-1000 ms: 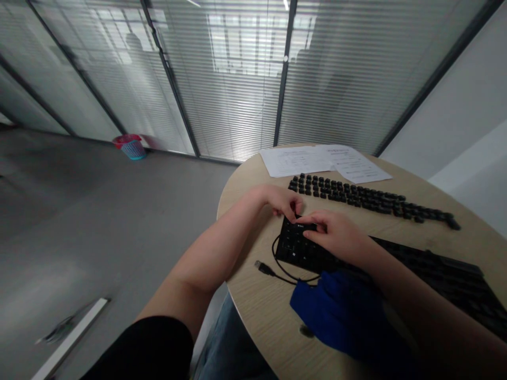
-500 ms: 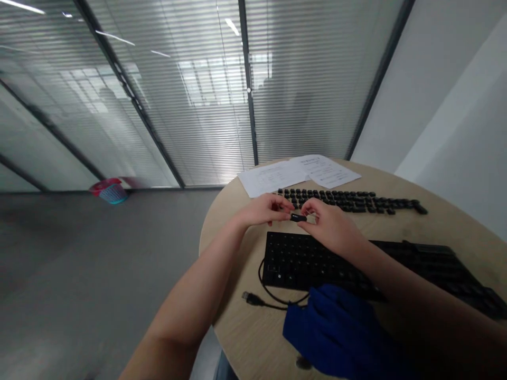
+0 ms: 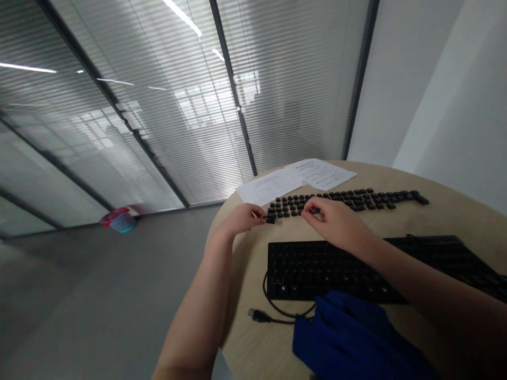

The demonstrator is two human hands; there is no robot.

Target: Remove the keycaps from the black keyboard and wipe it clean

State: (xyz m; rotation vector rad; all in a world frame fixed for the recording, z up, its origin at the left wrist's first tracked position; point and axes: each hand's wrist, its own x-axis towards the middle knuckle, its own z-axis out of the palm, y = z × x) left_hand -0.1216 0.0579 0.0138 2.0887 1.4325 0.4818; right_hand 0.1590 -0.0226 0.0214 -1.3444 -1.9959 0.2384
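Keycaps (image 3: 348,199): loose, black, laid in rows on table beyond the keyboard.
Table (image 3: 455,216): round, light wood.
Keyboard (image 3: 336,266): flat near the person, cable (image 3: 273,301) looped at its left.
Blue cloth (image 3: 348,338): overlaps keyboard's near edge.
Right hand (image 3: 336,221): fingertips pinched closed on second keycap (image 3: 315,211), over the rows.
Left hand (image 3: 241,219): thumb and finger closed on keycap (image 3: 270,219), at rows' left end.
Basket (image 3: 119,220): on floor; contents unreadable.

Bare table (image 3: 415,219) strip between keycaps (image 3: 348,199) and keyboard (image 3: 356,269) free toward right. Papers (image 3: 293,179) beyond keycaps; cable (image 3: 273,311), blue cloth (image 3: 348,338) crowd near edge before keyboard.
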